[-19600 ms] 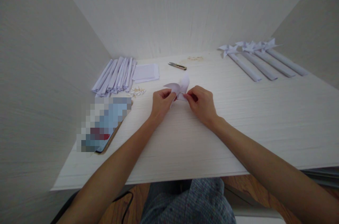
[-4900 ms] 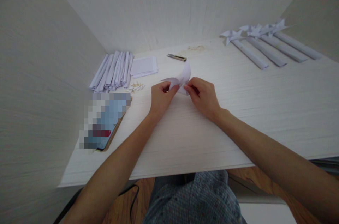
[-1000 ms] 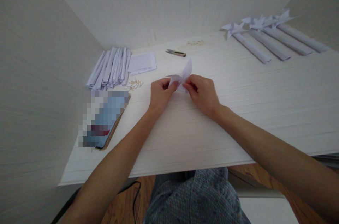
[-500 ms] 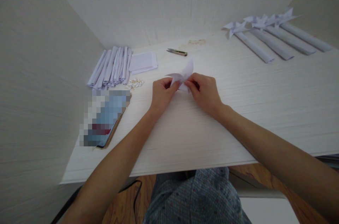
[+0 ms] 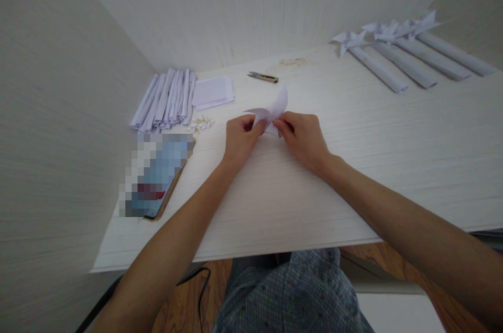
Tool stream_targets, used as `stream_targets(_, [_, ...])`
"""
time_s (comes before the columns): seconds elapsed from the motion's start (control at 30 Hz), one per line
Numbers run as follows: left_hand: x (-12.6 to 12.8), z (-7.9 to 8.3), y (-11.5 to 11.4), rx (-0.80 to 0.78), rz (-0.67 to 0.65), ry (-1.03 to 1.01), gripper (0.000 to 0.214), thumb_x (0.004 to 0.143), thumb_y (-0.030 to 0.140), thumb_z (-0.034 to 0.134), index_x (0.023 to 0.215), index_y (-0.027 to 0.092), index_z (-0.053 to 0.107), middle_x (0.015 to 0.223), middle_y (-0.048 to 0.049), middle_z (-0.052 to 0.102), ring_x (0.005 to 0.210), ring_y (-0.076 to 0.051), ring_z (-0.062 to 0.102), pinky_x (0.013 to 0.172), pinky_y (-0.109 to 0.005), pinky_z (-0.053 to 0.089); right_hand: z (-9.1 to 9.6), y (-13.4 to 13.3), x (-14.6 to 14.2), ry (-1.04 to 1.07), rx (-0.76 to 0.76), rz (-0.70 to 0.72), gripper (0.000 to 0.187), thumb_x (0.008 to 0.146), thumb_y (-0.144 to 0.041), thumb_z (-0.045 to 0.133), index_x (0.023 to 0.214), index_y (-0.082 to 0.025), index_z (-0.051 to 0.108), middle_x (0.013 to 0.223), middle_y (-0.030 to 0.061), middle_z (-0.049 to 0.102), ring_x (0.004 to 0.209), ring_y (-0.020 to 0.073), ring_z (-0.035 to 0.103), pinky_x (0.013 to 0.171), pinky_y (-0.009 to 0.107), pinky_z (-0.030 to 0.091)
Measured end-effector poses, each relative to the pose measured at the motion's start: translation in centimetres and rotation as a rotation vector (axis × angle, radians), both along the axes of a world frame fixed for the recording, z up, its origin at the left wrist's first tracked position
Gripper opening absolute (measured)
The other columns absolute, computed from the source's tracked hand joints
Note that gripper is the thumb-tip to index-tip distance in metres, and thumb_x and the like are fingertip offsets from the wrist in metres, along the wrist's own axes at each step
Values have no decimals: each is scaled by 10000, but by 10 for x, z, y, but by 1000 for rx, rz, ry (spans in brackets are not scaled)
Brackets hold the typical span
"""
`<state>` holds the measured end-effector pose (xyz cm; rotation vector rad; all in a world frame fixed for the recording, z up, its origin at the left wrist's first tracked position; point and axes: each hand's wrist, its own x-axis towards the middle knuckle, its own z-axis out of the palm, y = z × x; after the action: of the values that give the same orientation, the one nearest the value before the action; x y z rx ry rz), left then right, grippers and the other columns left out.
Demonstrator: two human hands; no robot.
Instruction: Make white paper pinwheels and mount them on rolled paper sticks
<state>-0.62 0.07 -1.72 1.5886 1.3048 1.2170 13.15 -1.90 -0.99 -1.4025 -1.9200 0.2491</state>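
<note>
A white paper pinwheel (image 5: 277, 105) is held between both hands over the middle of the table, one blade pointing up and another to the left. My left hand (image 5: 242, 136) pinches its left side between thumb and fingers. On the other side, my right hand (image 5: 304, 133) is closed on the paper close to its centre. The fingertips hide part of the folds at the middle. Beyond the hands lie small thread snips (image 5: 263, 77) with a pale handle.
On the left are rolled paper tubes (image 5: 165, 99), a stack of paper squares (image 5: 212, 92), a pile of small white and tan pieces (image 5: 201, 124) and a phone (image 5: 167, 181). Several paper pinwheels on tubes (image 5: 379, 68) lie at the back right. Walls enclose the table's back and left.
The hands and pinwheel stay in almost the same place. My right hand has shifted very slightly, and the upper blade stands a touch higher.
</note>
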Motion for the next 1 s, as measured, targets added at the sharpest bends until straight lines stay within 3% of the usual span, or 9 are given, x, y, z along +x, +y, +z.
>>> stream_targets(0.4, [2, 4, -2, -3, -14, 23, 184, 667, 282, 555, 538, 153, 585, 517, 19, 549, 496, -82, 461, 459, -197, 355, -5, -2, 0, 15, 90, 17, 182, 764, -229, 468, 594, -168, 491, 595, 4, 502, 538, 107, 398, 528, 250, 269])
stream_targets(0.8, [1, 3, -1, 1, -8, -10, 170, 657, 261, 559, 532, 148, 579, 504, 33, 520, 480, -71, 439, 465, -199, 339, -1, -1, -3, -113, -5, -30, 271, 820, -271, 421, 601, -155, 530, 557, 18, 532, 507, 116, 418, 523, 269, 234])
stream_targets(1.0, [1, 1, 0, -7, -7, -12, 191, 664, 275, 557, 520, 150, 567, 489, 38, 505, 476, -71, 438, 460, -204, 331, -3, -1, -2, -95, 10, -25, 216, 795, -254, 464, 622, -151, 543, 589, 27, 558, 535, 125, 446, 533, 266, 247])
